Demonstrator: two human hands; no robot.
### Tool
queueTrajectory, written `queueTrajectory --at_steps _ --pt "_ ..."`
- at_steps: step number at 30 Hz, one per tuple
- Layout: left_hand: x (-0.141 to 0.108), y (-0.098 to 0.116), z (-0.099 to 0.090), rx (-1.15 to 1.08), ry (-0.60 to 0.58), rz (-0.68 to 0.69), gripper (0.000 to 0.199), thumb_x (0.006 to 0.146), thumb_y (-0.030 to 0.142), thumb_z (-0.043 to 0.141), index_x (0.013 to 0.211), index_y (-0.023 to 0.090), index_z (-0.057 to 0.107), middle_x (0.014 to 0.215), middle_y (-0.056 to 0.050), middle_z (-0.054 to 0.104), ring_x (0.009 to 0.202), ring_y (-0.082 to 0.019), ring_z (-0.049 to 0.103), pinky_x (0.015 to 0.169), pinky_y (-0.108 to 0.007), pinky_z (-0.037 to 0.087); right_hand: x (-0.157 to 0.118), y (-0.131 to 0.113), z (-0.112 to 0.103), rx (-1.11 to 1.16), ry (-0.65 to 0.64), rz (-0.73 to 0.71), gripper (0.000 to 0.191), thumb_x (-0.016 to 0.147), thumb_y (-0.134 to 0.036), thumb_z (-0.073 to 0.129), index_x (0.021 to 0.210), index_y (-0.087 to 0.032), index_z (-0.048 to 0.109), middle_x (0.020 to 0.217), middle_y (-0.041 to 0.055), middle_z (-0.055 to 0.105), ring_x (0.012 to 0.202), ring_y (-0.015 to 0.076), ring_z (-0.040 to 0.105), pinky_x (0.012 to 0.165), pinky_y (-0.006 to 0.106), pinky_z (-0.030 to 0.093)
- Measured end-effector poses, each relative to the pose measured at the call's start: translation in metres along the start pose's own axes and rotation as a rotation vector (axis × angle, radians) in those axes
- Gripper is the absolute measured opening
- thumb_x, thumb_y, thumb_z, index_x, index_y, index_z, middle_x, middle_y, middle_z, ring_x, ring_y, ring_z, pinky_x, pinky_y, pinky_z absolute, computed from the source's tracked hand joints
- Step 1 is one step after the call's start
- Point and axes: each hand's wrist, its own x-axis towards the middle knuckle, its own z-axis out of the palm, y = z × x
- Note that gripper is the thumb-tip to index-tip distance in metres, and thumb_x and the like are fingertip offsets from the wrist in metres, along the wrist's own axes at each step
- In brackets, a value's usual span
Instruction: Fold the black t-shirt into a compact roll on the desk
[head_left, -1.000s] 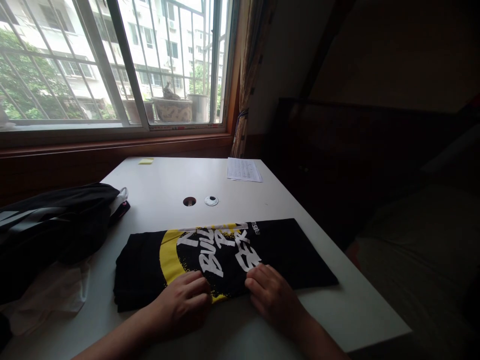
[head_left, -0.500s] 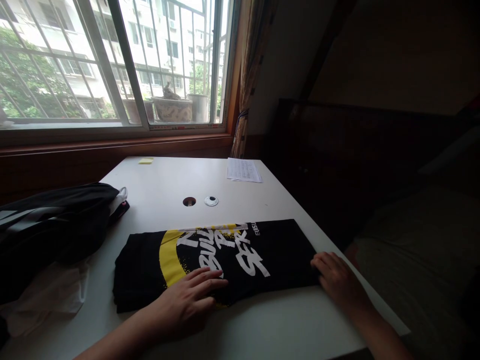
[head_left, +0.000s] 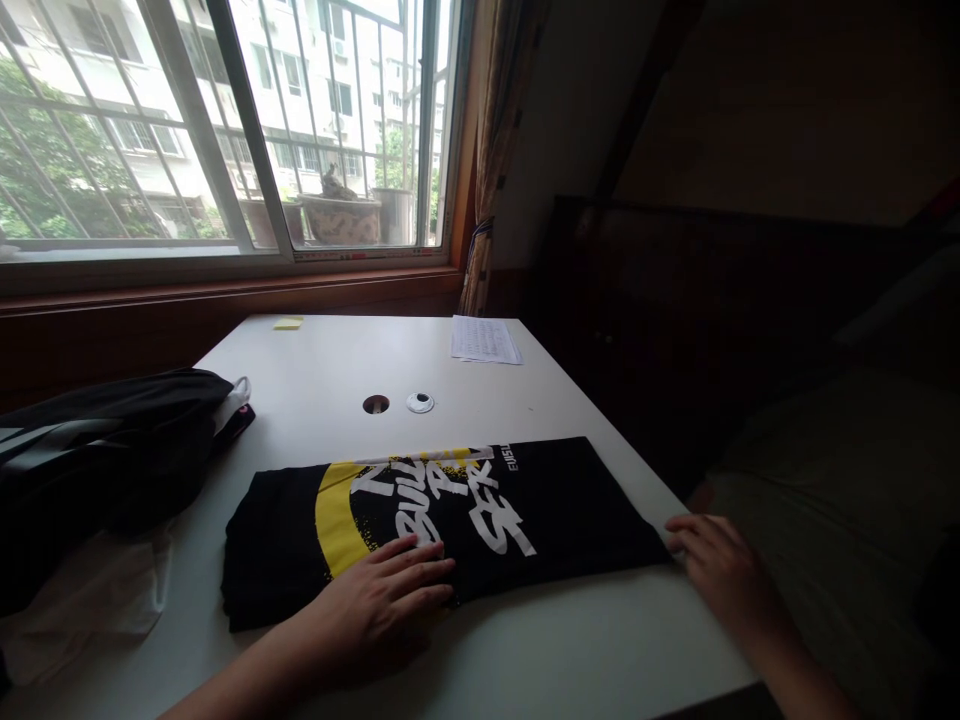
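Note:
A black garment point(head_left: 570, 510) with yellow and white print lies folded in a long strip across the white table. My left hand point(head_left: 386, 600) rests palm down on its near edge, over the print, fingers spread. At the garment's right end, by the table's right edge, my right hand point(head_left: 712, 555) pinches the near corner, which is drawn out to a point. The underside of that pinch is hidden.
Dark clothing point(head_left: 112, 450) is heaped on the table's left side, with a sheer pale cloth point(head_left: 97, 600) below it. Farther back are a round hole point(head_left: 376, 405), a round cover point(head_left: 421, 403), papers point(head_left: 486, 340) and a yellow note point(head_left: 288, 323). A window stands behind.
My right hand has moved right and slightly nearer, pulling the garment's corner outward with it. My left hand has stayed nearly in place on the fabric.

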Motion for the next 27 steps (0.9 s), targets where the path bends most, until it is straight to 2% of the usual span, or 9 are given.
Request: queueTrajectory --at_steps 3,7,11,14,17,21,24,27 --pt "0.000 0.000 0.002 0.019 0.042 -0.007 0.047 0.097 0.023 0.055 0.143 0.027 0.050 0.150 -0.002 0.052 0.142 -0.022 0.043 0.123 -0.041 0.031 0.003 -0.006 -0.005 0.019 0.059 0.062 0.026 0.090 -0.014 0.047 0.079 -0.022 0.068 0.095 0.0061 0.069 0.093 0.0256 0.062 0.086 0.042 0.049" --pt "0.001 0.002 -0.002 0.059 -0.025 0.004 0.053 0.098 0.026 0.055 0.150 0.029 0.043 0.156 0.000 0.043 0.145 -0.024 0.037 0.123 -0.045 0.029 0.027 -0.037 -0.002 0.086 0.056 0.140 0.026 0.098 -0.025 0.046 0.107 -0.023 0.070 0.109 0.0065 0.069 0.105 0.0259 0.062 0.093 0.043 0.051" --pt "0.001 0.004 -0.008 0.081 -0.120 0.009 0.061 0.099 0.039 0.056 0.155 0.029 0.034 0.161 0.001 0.033 0.149 -0.027 0.029 0.124 -0.048 0.026 0.070 -0.089 0.016 0.187 -0.099 0.209 0.040 0.104 -0.035 0.040 0.138 -0.022 0.056 0.138 0.0084 0.060 0.127 0.0256 0.055 0.105 0.043 0.049" --pt "0.000 0.001 -0.009 0.084 -0.113 -0.035 0.061 0.101 0.049 0.050 0.156 0.032 0.031 0.163 0.000 0.028 0.149 -0.027 0.028 0.123 -0.047 0.026 0.108 -0.135 0.034 0.232 -0.245 0.138 0.052 0.104 -0.043 0.039 0.150 -0.018 0.043 0.155 0.0095 0.045 0.141 0.0262 0.042 0.114 0.046 0.041" --pt "-0.006 -0.017 -0.005 0.133 -0.060 -0.195 0.058 0.103 0.051 0.044 0.157 0.036 0.028 0.163 0.000 0.025 0.150 -0.028 0.027 0.123 -0.049 0.024 0.141 -0.179 0.051 0.242 -0.364 0.001 0.063 0.102 -0.049 0.042 0.155 -0.015 0.036 0.162 0.0106 0.033 0.149 0.0279 0.029 0.121 0.048 0.030" --pt "-0.029 -0.059 -0.002 0.241 0.014 -0.547 0.055 0.104 0.055 0.037 0.155 0.036 0.029 0.163 0.000 0.026 0.151 -0.030 0.023 0.123 -0.057 0.017 0.168 -0.219 0.066 0.278 -0.477 -0.096 0.067 0.102 -0.054 0.040 0.157 -0.016 0.031 0.164 0.0093 0.023 0.152 0.0270 0.021 0.124 0.048 0.020" --pt "-0.051 -0.087 -0.006 0.276 -0.008 -0.751 0.060 0.103 0.060 0.033 0.156 0.035 0.025 0.164 0.000 0.020 0.152 -0.032 0.017 0.121 -0.061 0.014 0.175 -0.227 0.074 0.293 -0.523 -0.099 0.067 0.102 -0.057 0.035 0.158 -0.020 0.028 0.166 0.0052 0.018 0.153 0.0248 0.017 0.125 0.047 0.014" --pt "-0.064 -0.103 -0.013 0.275 -0.031 -0.862 0.063 0.102 0.062 0.029 0.157 0.033 0.021 0.165 0.001 0.012 0.153 -0.031 0.011 0.121 -0.059 0.013 0.173 -0.217 0.078 0.271 -0.528 -0.079 0.068 0.102 -0.059 0.032 0.158 -0.020 0.028 0.166 0.0042 0.017 0.154 0.0231 0.015 0.126 0.046 0.012"
